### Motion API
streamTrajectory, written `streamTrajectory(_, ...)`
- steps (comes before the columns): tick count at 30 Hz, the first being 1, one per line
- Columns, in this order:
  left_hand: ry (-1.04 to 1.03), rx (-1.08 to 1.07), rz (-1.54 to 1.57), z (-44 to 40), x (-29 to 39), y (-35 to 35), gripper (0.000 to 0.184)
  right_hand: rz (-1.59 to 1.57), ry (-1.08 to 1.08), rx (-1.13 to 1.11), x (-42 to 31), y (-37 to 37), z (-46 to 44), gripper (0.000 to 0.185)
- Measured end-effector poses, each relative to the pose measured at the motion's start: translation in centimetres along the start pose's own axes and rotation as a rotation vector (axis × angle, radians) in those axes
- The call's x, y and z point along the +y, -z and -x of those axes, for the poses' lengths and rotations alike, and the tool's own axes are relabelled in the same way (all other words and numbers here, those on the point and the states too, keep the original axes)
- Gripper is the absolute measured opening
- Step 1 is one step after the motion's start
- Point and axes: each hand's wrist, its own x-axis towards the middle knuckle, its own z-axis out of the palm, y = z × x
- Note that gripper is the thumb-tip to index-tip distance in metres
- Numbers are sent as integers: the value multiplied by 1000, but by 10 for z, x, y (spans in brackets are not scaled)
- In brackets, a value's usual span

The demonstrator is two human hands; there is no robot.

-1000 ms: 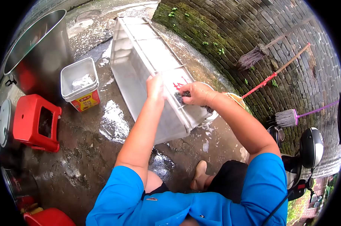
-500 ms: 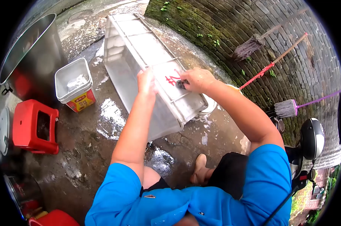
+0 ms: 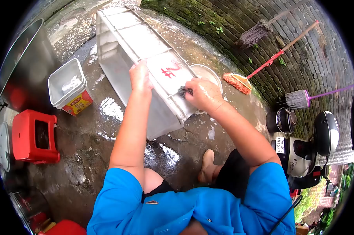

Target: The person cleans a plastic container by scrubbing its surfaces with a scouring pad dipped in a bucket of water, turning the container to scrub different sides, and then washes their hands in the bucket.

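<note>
A large whitish plastic crate [image 3: 124, 74] lies tipped on its side on the wet ground, with red hand-painted marks [image 3: 170, 70] on its upper side. My left hand [image 3: 141, 76] is closed around the crate's upper rim. In my right hand [image 3: 204, 94] is a dark scouring pad [image 3: 183, 91], pressed against the crate's ribbed side near its closer end. The fingertips of that hand are partly hidden behind the pad. Behind the crate and my right hand, a round white basin [image 3: 208, 73] is partly covered.
To the left are a square white bucket [image 3: 66, 84], a red stool [image 3: 34, 135] and a tall metal drum [image 3: 32, 66]. An orange broom [image 3: 238, 83], mops [image 3: 255, 34] and a black bucket [image 3: 280, 120] stand along the brick wall. A scooter [image 3: 302, 156] is parked at right.
My right hand and the scouring pad have moved along the crate's side, from the red marks towards its closer end. My left hand stays on the rim. The view has shifted slightly.
</note>
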Motion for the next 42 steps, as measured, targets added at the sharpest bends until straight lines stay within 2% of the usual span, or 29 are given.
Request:
streamTrajectory(1,14,7,7,-5,-1,1,30,-78,45,40,-12,-3,5,15)
streamTrajectory(3,26,-21,20,-10,-4,5,25,-39,98,71,-18,-3,10,14)
streamTrajectory(5,25,-49,39,-14,-6,10,21,-19,75,60,6,-5,5,13)
streamTrajectory(6,26,-23,23,-11,-5,7,21,67,-16,29,21,-5,1,13)
streamTrajectory(7,27,0,13,-10,-4,4,22,55,17,9,31,2,-2,14)
streamTrajectory(9,-7,-17,37,-11,-1,-1,22,5,1,-110,25,7,5,15)
streamTrajectory(10,-18,-10,52,-8,-3,2,23,-178,97,-110,13,7,11,13)
streamTrajectory(11,-12,-3,55,-8,-4,4,23,-182,168,-57,-2,4,23,12)
streamTrajectory(13,14,-35,41,-7,0,4,24,-169,172,21,-2,2,33,11)
streamTrajectory(16,10,-5,50,-11,-6,7,24,95,36,-43,44,1,18,11)
streamTrajectory(17,1,-10,56,-14,-7,8,24,85,60,-34,54,-3,16,11)
streamTrajectory(19,-5,-30,44,-15,-5,6,29,77,84,-148,28,13,22,12)
streamTrajectory(20,1,34,24,-10,-6,4,28,-106,187,-175,20,13,28,12)
streamTrajectory(21,-6,35,33,-14,-3,1,28,-47,252,-145,0,18,38,11)
streamTrajectory(23,6,21,-22,-10,-4,5,28,-139,269,-51,12,7,40,11)
streamTrajectory(26,-8,12,20,-4,-3,5,22,118,90,-147,47,12,24,12)
streamTrajectory(27,-14,14,21,-5,-4,8,22,145,107,-159,47,15,20,12)
streamTrajectory(29,-22,-36,32,-14,-4,7,24,95,217,-50,37,8,30,7)
streamTrajectory(31,-20,-8,10,-14,-3,5,25,-21,312,-82,2,13,37,8)
streamTrajectory(33,-50,17,-104,-5,0,5,25,-135,285,7,11,0,26,9)
streamTrajectory(34,-60,19,-113,-1,0,4,25,-49,248,44,16,-3,17,10)
streamTrajectory(37,-86,74,-162,3,6,1,24,25,230,-217,39,13,-17,12)
streamTrajectory(39,-141,25,-314,-1,6,13,37,-383,294,-120,77,17,-30,16)
streamTrajectory(40,-158,48,-316,1,5,15,37,-518,140,-31,100,16,-34,18)
streamTrajectory(42,-457,262,-874,5,7,15,60,-769,-84,126,157,-7,-57,19)
